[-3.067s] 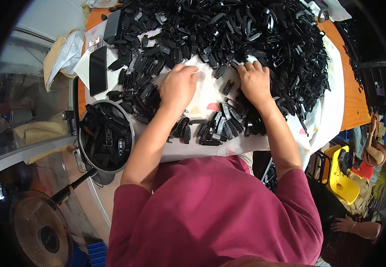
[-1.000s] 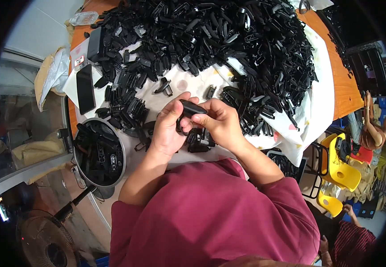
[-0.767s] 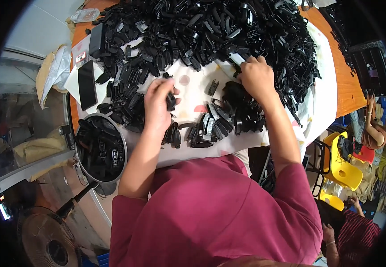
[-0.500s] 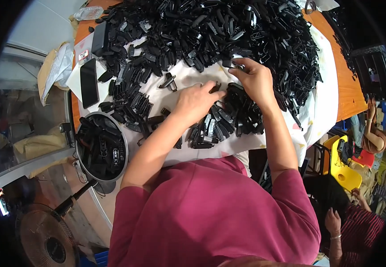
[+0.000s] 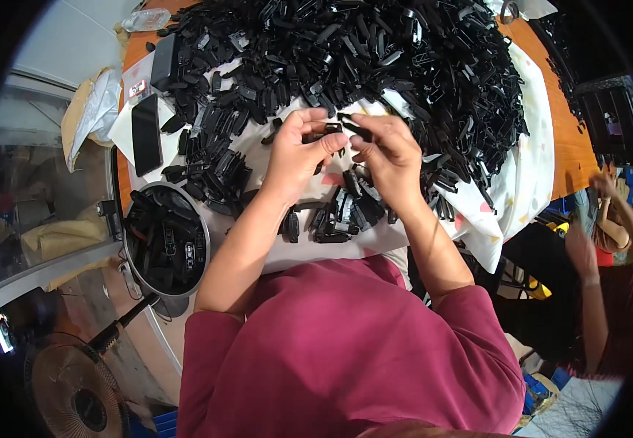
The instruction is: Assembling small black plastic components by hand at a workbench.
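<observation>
My left hand and my right hand are raised together above the white cloth, fingertips meeting. Between them they pinch small black plastic parts; the left grips one piece, the right grips another at its end. A huge heap of black plastic parts covers the table behind the hands. A small row of black parts lies on the cloth just below my hands.
A round metal bowl with black parts stands at my left. A dark phone and a plastic bag lie at the far left. An electric fan stands on the floor. Another person is at the right.
Both hands lifted from the cloth and the pile and came together in front of me, each now holding a black part.
</observation>
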The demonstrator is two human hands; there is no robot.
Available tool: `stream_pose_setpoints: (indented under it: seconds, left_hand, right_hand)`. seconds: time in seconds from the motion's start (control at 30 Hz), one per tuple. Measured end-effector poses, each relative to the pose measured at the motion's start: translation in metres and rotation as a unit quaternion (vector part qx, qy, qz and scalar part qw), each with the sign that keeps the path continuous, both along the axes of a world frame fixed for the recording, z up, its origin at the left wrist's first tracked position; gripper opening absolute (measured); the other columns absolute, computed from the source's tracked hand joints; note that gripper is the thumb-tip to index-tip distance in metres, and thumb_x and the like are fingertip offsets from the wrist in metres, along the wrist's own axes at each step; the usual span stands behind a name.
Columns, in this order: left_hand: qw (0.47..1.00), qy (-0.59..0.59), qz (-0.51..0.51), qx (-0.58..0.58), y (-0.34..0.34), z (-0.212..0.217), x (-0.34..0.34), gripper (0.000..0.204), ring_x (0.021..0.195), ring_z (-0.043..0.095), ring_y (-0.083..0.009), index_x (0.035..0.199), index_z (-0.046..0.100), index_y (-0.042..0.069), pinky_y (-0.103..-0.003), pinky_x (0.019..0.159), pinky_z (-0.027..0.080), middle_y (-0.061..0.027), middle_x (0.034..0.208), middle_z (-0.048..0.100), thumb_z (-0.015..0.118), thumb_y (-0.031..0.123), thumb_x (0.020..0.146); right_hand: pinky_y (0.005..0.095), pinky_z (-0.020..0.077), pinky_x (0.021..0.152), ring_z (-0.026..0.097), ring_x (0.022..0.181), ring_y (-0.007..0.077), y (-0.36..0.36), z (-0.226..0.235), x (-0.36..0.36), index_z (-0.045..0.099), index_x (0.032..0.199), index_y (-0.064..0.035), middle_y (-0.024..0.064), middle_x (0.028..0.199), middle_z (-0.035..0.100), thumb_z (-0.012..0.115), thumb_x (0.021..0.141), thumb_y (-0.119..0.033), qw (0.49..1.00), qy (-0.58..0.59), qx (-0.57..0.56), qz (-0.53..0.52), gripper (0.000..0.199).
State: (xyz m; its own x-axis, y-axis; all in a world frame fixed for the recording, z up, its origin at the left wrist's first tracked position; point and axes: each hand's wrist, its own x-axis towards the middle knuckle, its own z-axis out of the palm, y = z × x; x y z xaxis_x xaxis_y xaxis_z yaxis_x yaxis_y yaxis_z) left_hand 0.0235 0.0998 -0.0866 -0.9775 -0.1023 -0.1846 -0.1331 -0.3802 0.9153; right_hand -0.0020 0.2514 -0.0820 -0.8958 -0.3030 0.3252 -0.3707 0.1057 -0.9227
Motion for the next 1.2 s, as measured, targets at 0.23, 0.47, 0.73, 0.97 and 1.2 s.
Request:
stream_pose_setpoints:
  seconds: [0.23, 0.47, 0.73, 0.97, 1.2]
  left_hand:
    - [0.997, 0.032, 0.023, 0.067, 0.001, 0.001, 0.008, 0.030, 0.058, 0.049, -0.0041, 0.085, 0.053, 0.004, -0.018, 0.050, 0.040, -0.0002, 0.074, 0.056, 0.076, 0.014, 0.071]
    - [0.991, 0.132, 0.002, -0.002, -0.001, 0.015, 0.018, 0.027, 0.067, 0.053, -0.0056, 0.091, 0.054, 0.001, -0.019, 0.059, 0.045, -0.0023, 0.085, 0.057, 0.072, 0.011, 0.075]
    - [0.990, 0.112, 0.038, -0.073, -0.003, 0.031, 0.029, 0.035, 0.061, 0.051, -0.0062, 0.101, 0.058, -0.001, -0.018, 0.054, 0.042, -0.0023, 0.082, 0.060, 0.074, 0.009, 0.072]
    - [0.953, 0.179, 0.030, -0.243, -0.014, 0.038, 0.033, 0.031, 0.078, 0.057, -0.0112, 0.092, 0.061, -0.001, -0.025, 0.069, 0.046, -0.0050, 0.089, 0.061, 0.076, 0.015, 0.070]
    - [0.986, 0.130, 0.010, -0.100, -0.009, 0.032, 0.040, 0.026, 0.068, 0.055, -0.0092, 0.094, 0.060, -0.001, -0.020, 0.061, 0.045, -0.0035, 0.087, 0.061, 0.072, 0.010, 0.074]
  right_hand:
    - [0.0218, 0.0512, 0.059, 0.060, 0.072, 0.0121, -0.003, 0.014, 0.013, 0.054, 0.102, 0.0018, 0.0094, 0.100, 0.054, 0.056, 0.084, 0.002, 0.996, -0.031, -0.018, 0.084, 0.018]
    - [0.0215, 0.0531, 0.056, 0.061, 0.072, 0.0107, -0.014, 0.020, 0.025, 0.053, 0.099, 0.0031, 0.0108, 0.097, 0.057, 0.058, 0.084, 0.000, 0.981, -0.086, -0.170, 0.033, 0.016]
    - [0.0217, 0.0497, 0.059, 0.059, 0.071, 0.0122, 0.007, 0.034, 0.016, 0.059, 0.106, 0.0036, 0.0127, 0.096, 0.059, 0.059, 0.082, 0.003, 0.991, 0.126, 0.002, 0.035, 0.025]
    - [0.0230, 0.0478, 0.057, 0.059, 0.069, 0.0148, 0.017, 0.051, 0.013, 0.061, 0.105, -0.0011, 0.0126, 0.090, 0.061, 0.061, 0.075, 0.010, 0.979, 0.171, 0.097, 0.061, 0.032]
    - [0.0311, 0.0463, 0.057, 0.057, 0.067, 0.0229, 0.012, 0.050, 0.019, 0.061, 0.103, -0.0026, 0.0095, 0.082, 0.059, 0.066, 0.064, 0.005, 0.952, 0.267, 0.144, 0.047, 0.040]
